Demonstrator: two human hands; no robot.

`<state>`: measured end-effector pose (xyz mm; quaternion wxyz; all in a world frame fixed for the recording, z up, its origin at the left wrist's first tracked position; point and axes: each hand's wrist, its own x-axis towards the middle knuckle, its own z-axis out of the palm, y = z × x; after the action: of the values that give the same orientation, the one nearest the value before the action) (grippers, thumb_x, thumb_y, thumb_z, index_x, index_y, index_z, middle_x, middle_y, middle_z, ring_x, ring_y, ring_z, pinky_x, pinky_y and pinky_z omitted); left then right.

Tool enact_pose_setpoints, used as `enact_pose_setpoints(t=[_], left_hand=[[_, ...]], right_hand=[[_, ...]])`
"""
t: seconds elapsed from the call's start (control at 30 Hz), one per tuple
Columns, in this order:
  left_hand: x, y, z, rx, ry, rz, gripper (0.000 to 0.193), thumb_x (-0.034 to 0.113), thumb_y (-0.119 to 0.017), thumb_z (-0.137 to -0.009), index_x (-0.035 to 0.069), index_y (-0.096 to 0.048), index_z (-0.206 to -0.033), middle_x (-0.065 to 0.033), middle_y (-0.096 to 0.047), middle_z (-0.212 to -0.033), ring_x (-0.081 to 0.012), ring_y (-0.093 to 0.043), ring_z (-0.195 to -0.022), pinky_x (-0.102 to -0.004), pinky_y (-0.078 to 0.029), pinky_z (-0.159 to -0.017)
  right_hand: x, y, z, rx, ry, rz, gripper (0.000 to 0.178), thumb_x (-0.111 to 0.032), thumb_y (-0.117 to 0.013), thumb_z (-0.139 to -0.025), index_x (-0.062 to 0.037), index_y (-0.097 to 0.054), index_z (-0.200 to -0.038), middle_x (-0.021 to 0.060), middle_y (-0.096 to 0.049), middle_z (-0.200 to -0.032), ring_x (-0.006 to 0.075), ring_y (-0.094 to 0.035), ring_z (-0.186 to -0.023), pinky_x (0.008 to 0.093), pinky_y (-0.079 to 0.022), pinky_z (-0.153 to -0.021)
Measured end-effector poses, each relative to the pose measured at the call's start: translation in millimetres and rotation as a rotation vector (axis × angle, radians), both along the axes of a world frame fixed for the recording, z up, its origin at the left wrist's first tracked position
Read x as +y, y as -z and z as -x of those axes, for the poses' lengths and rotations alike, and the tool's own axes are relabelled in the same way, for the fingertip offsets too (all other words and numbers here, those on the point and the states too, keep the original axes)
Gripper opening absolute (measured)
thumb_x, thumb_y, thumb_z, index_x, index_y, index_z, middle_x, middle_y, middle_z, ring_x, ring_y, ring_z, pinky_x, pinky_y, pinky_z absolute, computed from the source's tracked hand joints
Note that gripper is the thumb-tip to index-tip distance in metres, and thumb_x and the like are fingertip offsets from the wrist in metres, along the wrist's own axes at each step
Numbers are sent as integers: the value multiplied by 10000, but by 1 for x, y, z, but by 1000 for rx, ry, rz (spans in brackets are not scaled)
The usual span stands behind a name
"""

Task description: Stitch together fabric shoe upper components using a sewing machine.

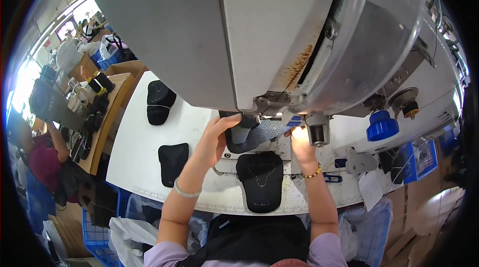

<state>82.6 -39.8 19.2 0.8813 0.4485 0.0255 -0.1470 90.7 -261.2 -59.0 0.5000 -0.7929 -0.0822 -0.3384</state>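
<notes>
A black-edged piece with a silvery grey textured face (264, 135) lies curved under the head of a grey sewing machine (174, 32). My left hand (218, 132) grips its left end, fingers bent over the black edge. At its right end, beside the machine's needle area, my right hand (302, 145) pinches the edge; its fingertips are partly hidden by the machine and washed out by the lamp. Just in front of me lies a black tongue-shaped pad (260, 182) with light stitching. Two more black pieces, a flat one (173, 165) and a bundled pair (159, 102), rest on the left.
The white table (134, 155) has a ruler strip along its near edge. A blue knob (382, 126) hangs from the machine at right, above small blue-handled snips (333, 178). Blue crates (97, 234) stand below. Another person (45, 162) sits far left by a wooden bench (112, 117).
</notes>
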Motion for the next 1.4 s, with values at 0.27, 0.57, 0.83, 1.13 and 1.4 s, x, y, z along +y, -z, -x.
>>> enact_pose_setpoints(t=[0.27, 0.57, 0.83, 1.13, 1.4], left_hand=[[-5, 1, -4, -310, 104, -69, 205, 31, -654, -799, -17, -610, -993, -61, -626, -954, -120, -594, -869, -249, -476, -788], [-37, 1, 35, -456, -227, -234, 166, 123, -637, -832, -7, -626, -935, -7, -613, -878, -98, -545, -785, -244, -439, -732], [-45, 4, 43, -340, -310, -198, 154, 148, -634, -847, -2, -638, -881, 7, -625, -775, -74, -550, -691, -224, -444, -655], [11, 17, 29, -1074, -692, -883, 296, 35, -523, -764, 3, -549, -1057, -79, -574, -991, -229, -514, -890, -333, -387, -805], [2, 12, 22, -1796, -498, -1433, 428, 93, -600, -751, 62, -564, -1176, -56, -559, -1204, -191, -491, -1160, -374, -329, -1025]], right_hand=[[6, 2, 9, -10, -93, -477, 189, 36, -592, -846, -30, -466, -971, -21, -458, -832, 49, -451, -740, 189, -399, -657], [10, 6, 15, -30, -69, -405, 220, 22, -610, -794, -34, -491, -971, -10, -460, -850, 52, -389, -636, 193, -342, -559], [25, -31, 48, -314, -275, 76, 365, 98, -617, -731, -15, -464, -1043, 74, -510, -901, 157, -523, -712, 237, -442, -625], [33, -44, 52, -515, -112, 293, 411, 144, -586, -654, -43, -651, -1014, 101, -640, -1015, 235, -631, -872, 296, -509, -735], [31, -45, 49, -528, -110, 313, 392, 104, -612, -657, -67, -666, -1006, 71, -645, -994, 196, -622, -830, 283, -507, -704]])
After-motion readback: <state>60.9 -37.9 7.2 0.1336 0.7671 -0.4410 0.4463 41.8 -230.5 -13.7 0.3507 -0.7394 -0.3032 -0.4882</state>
